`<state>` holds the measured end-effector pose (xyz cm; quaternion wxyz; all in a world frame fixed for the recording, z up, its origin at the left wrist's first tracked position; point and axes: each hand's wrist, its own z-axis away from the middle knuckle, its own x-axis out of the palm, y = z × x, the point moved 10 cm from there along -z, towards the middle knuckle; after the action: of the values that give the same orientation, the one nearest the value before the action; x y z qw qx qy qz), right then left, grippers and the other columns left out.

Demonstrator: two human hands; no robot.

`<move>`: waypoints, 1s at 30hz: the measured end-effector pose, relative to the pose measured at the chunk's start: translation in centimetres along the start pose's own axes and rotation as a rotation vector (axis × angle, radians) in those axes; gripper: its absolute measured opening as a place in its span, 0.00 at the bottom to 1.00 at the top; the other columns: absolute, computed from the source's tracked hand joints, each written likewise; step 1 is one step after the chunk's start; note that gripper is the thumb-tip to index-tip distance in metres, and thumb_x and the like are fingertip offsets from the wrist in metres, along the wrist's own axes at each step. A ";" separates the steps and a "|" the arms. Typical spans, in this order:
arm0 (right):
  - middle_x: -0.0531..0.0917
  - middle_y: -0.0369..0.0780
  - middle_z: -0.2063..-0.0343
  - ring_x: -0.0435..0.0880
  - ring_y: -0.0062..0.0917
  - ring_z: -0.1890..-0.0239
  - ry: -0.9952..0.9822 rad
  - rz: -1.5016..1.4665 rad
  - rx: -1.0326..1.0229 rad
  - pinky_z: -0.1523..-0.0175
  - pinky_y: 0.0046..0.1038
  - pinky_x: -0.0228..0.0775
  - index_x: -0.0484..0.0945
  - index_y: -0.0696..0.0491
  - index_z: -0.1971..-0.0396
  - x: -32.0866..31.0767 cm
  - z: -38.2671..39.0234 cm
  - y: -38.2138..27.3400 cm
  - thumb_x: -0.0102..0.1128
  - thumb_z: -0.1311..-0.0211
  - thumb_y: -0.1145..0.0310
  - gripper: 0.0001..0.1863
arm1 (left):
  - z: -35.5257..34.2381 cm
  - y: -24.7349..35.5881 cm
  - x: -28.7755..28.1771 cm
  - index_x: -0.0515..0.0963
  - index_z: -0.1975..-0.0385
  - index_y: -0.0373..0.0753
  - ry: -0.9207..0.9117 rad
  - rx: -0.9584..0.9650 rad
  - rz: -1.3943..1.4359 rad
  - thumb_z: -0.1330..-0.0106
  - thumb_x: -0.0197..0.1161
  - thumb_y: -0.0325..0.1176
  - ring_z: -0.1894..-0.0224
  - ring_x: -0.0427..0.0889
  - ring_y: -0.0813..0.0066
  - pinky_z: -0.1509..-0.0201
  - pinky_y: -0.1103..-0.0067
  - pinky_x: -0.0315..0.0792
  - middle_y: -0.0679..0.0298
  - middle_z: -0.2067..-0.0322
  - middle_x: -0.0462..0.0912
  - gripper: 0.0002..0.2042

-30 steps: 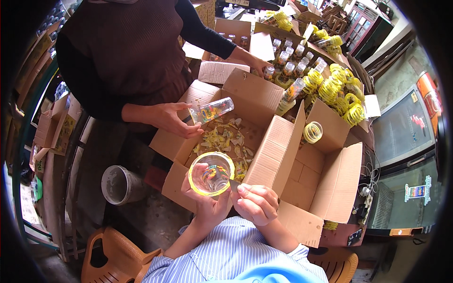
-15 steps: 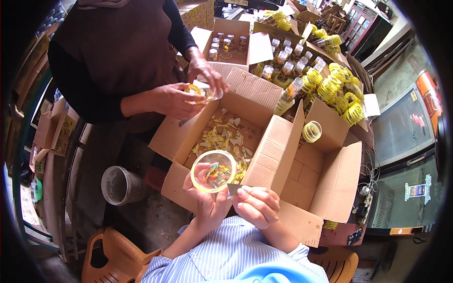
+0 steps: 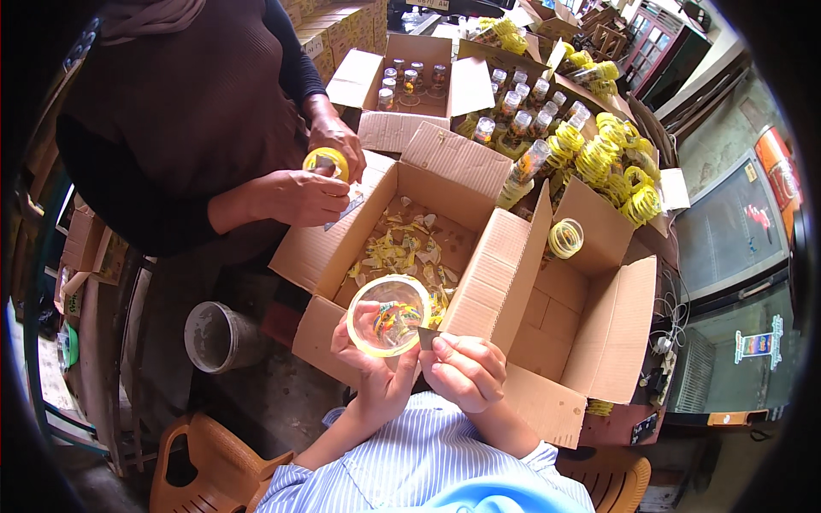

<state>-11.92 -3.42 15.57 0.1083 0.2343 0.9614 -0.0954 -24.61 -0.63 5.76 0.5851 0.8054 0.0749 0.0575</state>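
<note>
Left hand (image 3: 381, 380): fingers curled round a clear, yellow-rimmed plastic cup with a colourful print (image 3: 395, 318), mouth facing up toward the head. Right hand (image 3: 466, 368): fingers closed, pinching a thin, flat grey blade (image 3: 427, 339) at the cup's 4 o'clock; rim contact can't be told. Cup sits over the near side of an open brown cardboard box (image 3: 486, 286) with yellowish scraps (image 3: 402, 248) at 12 o'clock. Co-worker's hands (image 3: 299, 198) at 11 o'clock hold another yellow-rimmed cup (image 3: 328, 156).

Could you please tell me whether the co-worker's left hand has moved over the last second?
Yes: judged against the scrap-strewn cardboard box, the co-worker's left hand has moved leftward in the view, away from the clear jars.
</note>
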 end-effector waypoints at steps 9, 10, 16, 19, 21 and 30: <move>0.84 0.41 0.73 0.84 0.28 0.69 0.008 0.026 0.026 0.68 0.23 0.77 0.76 0.54 0.75 -0.1 -0.2 0.4 0.66 0.54 0.73 0.07 | 0.4 0.3 0.2 0.52 0.46 0.33 0.009 0.060 -0.046 0.36 0.51 0.24 0.46 0.65 0.67 0.44 0.74 0.63 0.53 0.47 0.60 0.21; 0.84 0.41 0.73 0.84 0.27 0.70 0.007 0.022 0.027 0.68 0.23 0.77 0.76 0.54 0.75 -0.1 -0.2 0.4 0.66 0.54 0.73 0.07 | 0.9 -0.6 0.1 0.56 0.46 0.31 -0.010 0.020 -0.050 0.34 0.49 0.25 0.46 0.66 0.70 0.44 0.76 0.63 0.55 0.48 0.63 0.18; 0.84 0.41 0.73 0.84 0.27 0.70 0.001 0.012 0.007 0.69 0.22 0.76 0.76 0.54 0.75 -0.2 -0.1 0.1 0.66 0.54 0.74 0.07 | 2.4 -4.2 -0.1 0.63 0.48 0.28 -0.097 -0.172 -0.053 0.31 0.46 0.27 0.50 0.71 0.73 0.45 0.79 0.64 0.57 0.51 0.70 0.15; 0.84 0.41 0.73 0.84 0.27 0.70 -0.011 0.013 0.008 0.69 0.22 0.75 0.76 0.54 0.75 -0.2 -0.2 0.1 0.67 0.54 0.74 0.08 | 3.3 -5.8 -0.6 0.64 0.48 0.29 -0.111 -0.227 -0.033 0.31 0.46 0.28 0.49 0.70 0.72 0.45 0.78 0.63 0.57 0.49 0.68 0.14; 0.84 0.41 0.73 0.84 0.27 0.69 -0.022 0.011 0.011 0.69 0.22 0.75 0.76 0.54 0.75 -0.2 -0.3 0.2 0.67 0.54 0.74 0.08 | 2.8 -4.6 -0.6 0.62 0.47 0.29 -0.101 -0.139 -0.077 0.32 0.47 0.27 0.47 0.68 0.71 0.43 0.77 0.62 0.56 0.48 0.66 0.15; 0.84 0.39 0.72 0.84 0.25 0.67 -0.108 0.012 0.016 0.64 0.21 0.76 0.76 0.52 0.75 -1.1 -0.8 -0.3 0.66 0.54 0.74 0.07 | 0.2 1.4 -0.1 0.57 0.47 0.31 -0.052 0.162 -0.196 0.35 0.50 0.25 0.46 0.66 0.68 0.43 0.74 0.62 0.53 0.47 0.63 0.18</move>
<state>-11.22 -3.92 16.69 0.1587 0.2354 0.9519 -0.1151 -24.60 -1.28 7.00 0.5228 0.8400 0.1427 -0.0270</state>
